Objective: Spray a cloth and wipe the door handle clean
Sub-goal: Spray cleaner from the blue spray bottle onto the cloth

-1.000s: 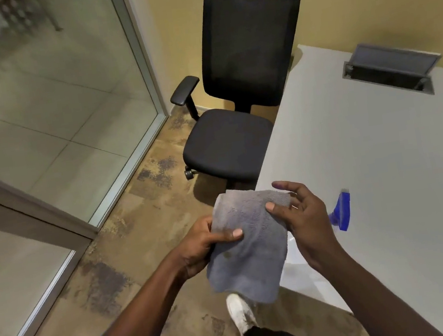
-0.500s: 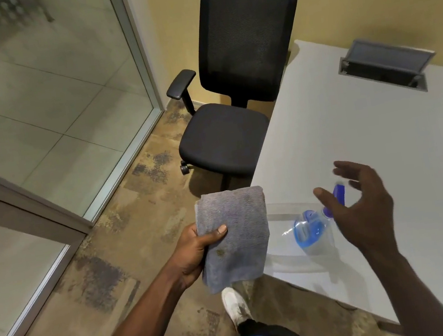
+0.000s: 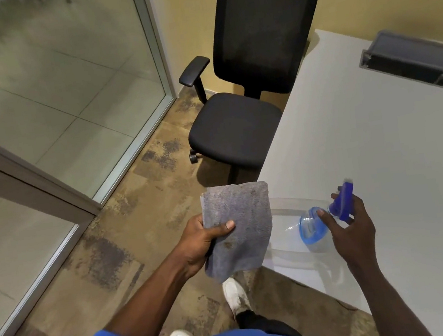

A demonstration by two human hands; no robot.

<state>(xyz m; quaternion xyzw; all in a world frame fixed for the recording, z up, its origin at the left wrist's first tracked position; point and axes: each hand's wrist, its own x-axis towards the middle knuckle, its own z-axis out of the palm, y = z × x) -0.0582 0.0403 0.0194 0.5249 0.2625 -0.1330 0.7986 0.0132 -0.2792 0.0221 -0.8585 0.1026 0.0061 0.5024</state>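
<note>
Hanging from the left hand (image 3: 203, 242), lower centre, the folded grey microfibre cloth (image 3: 239, 227) sits pinched under its thumb; just right, right-hand fingers (image 3: 325, 217) curl onto the clear blue-triggered spray bottle (image 3: 313, 224) lying lengthwise on the grey desk (image 3: 385, 157).

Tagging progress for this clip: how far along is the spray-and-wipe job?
Early. Done: the left hand holds the folded grey cloth ready, off the edge of the grey desk. In hand: the right hand is closing on the neck of the clear spray bottle with the blue trigger, which looks to be still on the desk. Left: spraying the cloth and wiping the handle; no door handle is in view.
</note>
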